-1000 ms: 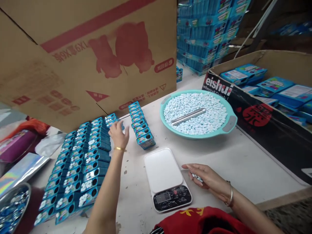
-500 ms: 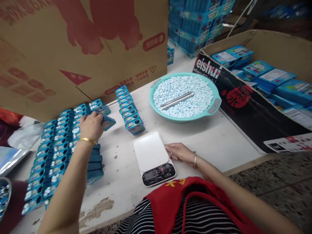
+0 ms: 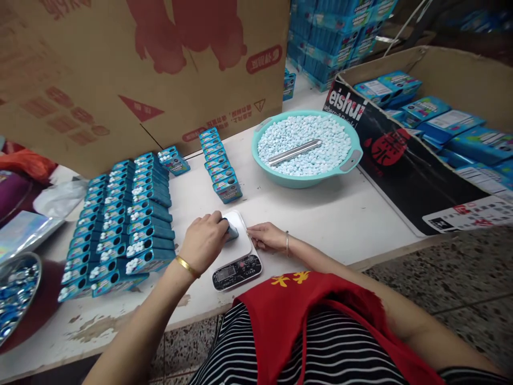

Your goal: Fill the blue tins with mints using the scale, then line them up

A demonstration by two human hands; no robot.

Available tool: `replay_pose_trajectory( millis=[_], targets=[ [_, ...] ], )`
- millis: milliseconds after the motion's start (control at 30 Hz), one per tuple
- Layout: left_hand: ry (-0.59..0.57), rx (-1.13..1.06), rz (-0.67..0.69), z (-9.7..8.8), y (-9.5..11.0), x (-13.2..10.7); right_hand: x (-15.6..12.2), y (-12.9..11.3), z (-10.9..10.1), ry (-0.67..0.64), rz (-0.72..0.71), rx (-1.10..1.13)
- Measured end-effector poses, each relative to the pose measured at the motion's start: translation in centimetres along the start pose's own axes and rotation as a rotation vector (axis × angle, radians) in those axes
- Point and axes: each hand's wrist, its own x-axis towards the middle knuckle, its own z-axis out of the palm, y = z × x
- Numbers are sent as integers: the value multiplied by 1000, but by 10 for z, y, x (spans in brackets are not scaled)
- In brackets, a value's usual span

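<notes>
The left hand [image 3: 205,239] grips a blue box [image 3: 231,231] on or just above the digital scale [image 3: 242,248]; the right hand [image 3: 268,237], fingers curled, is at its edge, contents unseen. Pressing fingers could falsify the reading.

The left hand [image 3: 204,240] curls its fingers [image 3: 217,218], back upward; the right hand [image 3: 268,236] is near it, fingers bunched.

The white table [image 3: 316,214] is bright, but the top right corner is dark. A soft shadow sits under the bowl [image 3: 296,182]. The metal bar [image 3: 294,153] shines. Numbers on the scale [image 3: 241,250] look fuzzy, and the edges look stretched.
</notes>
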Motion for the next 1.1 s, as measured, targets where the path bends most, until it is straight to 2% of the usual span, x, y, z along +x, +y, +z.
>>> replay_pose_trajectory(
  millis=[67,167,233,300,433,533,633,767,933,1000,1100],
  targets=[
    [78,-33,8,-3,-4,-6,-5,-1,-3,62,-10,25],
    [312,-186,1,-9,-18,-23,-22,0,-14,155,-24,84],
    [451,-320,-71,-8,-29,-39,-39,1,-24,188,-18,120],
    [533,-436,-179,1,-38,-57,-57,3,-35,188,12,191],
    [545,-621,-369,38,-43,-91,-87,4,-47,184,123,346],
    [494,-737,-459,70,-38,-109,-99,1,-44,200,133,291],
    [494,-816,-513,94,-32,-119,-102,-10,-32,184,102,181],
    [522,-873,-505,108,-30,-122,-98,-36,-10,108,79,37],
    [594,-891,-405,102,-27,-109,-81,-70,17,-9,8,-94],
    [638,-890,-336,99,-23,-98,-74,-75,27,-33,2,-75],
    [664,-900,-274,104,-15,-76,-65,-65,41,-35,76,47]
  ],
)
